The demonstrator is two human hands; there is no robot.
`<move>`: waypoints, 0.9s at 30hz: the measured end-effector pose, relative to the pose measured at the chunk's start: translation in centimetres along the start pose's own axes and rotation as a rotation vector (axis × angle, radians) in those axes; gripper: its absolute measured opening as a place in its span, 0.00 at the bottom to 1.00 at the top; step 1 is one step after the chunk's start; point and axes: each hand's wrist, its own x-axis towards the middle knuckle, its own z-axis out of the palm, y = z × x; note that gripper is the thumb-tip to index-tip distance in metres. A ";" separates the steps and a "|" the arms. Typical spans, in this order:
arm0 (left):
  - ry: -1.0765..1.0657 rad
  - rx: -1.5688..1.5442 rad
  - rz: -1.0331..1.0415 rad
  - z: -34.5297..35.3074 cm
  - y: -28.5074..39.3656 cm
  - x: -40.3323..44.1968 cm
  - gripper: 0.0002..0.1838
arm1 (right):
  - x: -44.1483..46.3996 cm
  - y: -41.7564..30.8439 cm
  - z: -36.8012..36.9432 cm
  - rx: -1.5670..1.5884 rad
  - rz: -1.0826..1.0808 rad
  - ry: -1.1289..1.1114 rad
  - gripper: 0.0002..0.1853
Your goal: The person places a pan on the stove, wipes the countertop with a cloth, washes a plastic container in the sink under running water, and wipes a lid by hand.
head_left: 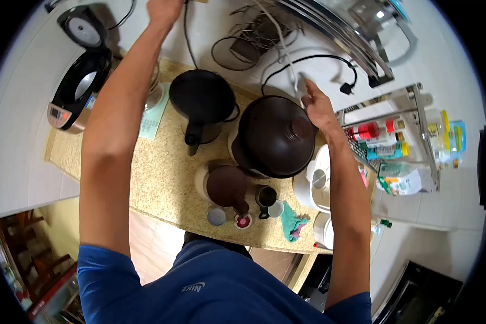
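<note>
My left hand (164, 7) reaches up to the wall at the top edge, where its fingers are cut off from view. A black cord (188, 38) hangs just right of it. Beside the rim of a large dark-brown lidded pot (275, 135), my right hand (319, 108) has its index finger raised and the other fingers curled at a white power cord (287, 51). Part of that grip is hidden. To the pot's left, a black kettle-like vessel (202, 97) with a handle stands on the counter. A smaller brown-lidded jug (227, 183) is in front.
An open rice cooker (73, 92) stands at the far left. A loose black plug (346, 88) hangs by the wall, near a rack of bottles (383, 137). Cups (265, 197), a green cloth (292, 222) and a white container (302, 189) line the counter's front (162, 200).
</note>
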 end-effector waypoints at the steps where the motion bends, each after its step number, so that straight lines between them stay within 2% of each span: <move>1: 0.068 0.209 0.017 -0.2 1.6 -0.8 0.13 | -0.7 0.4 -0.1 -0.038 -0.035 0.084 0.23; 2: 0.132 0.418 0.036 -0.4 2.7 -1.4 0.18 | -2.2 -0.3 -0.9 -0.037 -0.009 0.100 0.23; 3: 0.050 0.586 0.184 -3.0 0.0 -0.8 0.26 | -4.6 -2.1 -2.4 0.026 0.053 0.114 0.20; 4: 0.043 0.635 0.135 -3.2 1.2 -1.9 0.29 | -7.2 -3.2 -3.5 0.085 0.117 0.141 0.17; 5: 0.009 0.520 0.120 -3.6 4.2 -4.2 0.26 | -10.3 -2.5 -3.5 0.209 0.131 0.248 0.13; 6: -0.035 0.638 0.052 -5.0 6.1 -5.4 0.25 | -13.7 -2.9 -4.2 0.163 0.099 0.315 0.13; 8: -0.138 0.475 0.105 -6.6 10.0 -8.6 0.23 | -21.3 -1.4 -4.4 0.215 0.270 0.346 0.11; 9: -0.079 0.428 0.007 -6.0 13.7 -11.5 0.22 | -25.2 -0.5 -3.7 0.288 0.331 0.402 0.10; 11: -0.146 0.216 0.042 -6.4 18.8 -15.5 0.21 | -33.6 -0.4 -2.8 0.227 0.599 0.372 0.10; 12: -0.096 0.253 0.033 -6.1 21.4 -18.1 0.20 | -37.5 -0.4 -1.5 0.339 0.666 0.438 0.10; 15: -0.133 0.228 0.231 -7.3 25.4 -24.6 0.16 | -47.9 -2.9 0.9 0.224 0.785 0.462 0.10; 16: -0.142 0.129 0.258 -7.4 26.2 -27.2 0.15 | -50.7 -4.3 1.5 0.285 0.923 0.380 0.11; 17: -0.214 0.052 0.273 -6.1 28.1 -30.2 0.14 | -53.5 -5.1 2.9 0.265 0.902 0.458 0.10; 18: -0.326 0.031 0.387 -5.5 28.8 -32.6 0.13 | -56.6 -5.7 4.4 0.254 0.896 0.429 0.10; 19: -0.275 0.049 0.342 -4.2 29.1 -35.9 0.12 | -58.7 -7.0 5.1 0.148 0.892 0.413 0.09; 20: -0.445 0.078 0.205 -3.3 30.0 -38.7 0.13 | -60.8 -8.2 5.5 0.133 0.914 0.391 0.09; 21: -0.553 -0.082 0.084 -1.6 30.2 -42.2 0.13 | -63.3 -9.0 6.1 0.095 0.897 0.387 0.10; 22: -0.682 -0.065 -0.066 0.3 32.1 -45.8 0.14 | -65.8 -9.8 7.0 0.084 0.903 0.382 0.11; 24: -1.066 -0.080 -0.285 2.3 35.5 -52.9 0.15 | -70.7 -12.0 7.2 0.077 0.985 0.402 0.11; 25: -1.245 -0.153 -0.345 2.5 35.2 -56.1 0.14 | -73.7 -13.0 7.6 0.076 1.047 0.467 0.11; 26: -1.315 -0.178 -0.315 2.9 36.0 -59.3 0.14 | -76.6 -14.0 8.1 0.113 1.096 0.499 0.11; 27: -1.477 -0.204 -0.216 2.9 37.5 -62.3 0.12 | -79.6 -15.0 8.3 0.149 1.132 0.522 0.11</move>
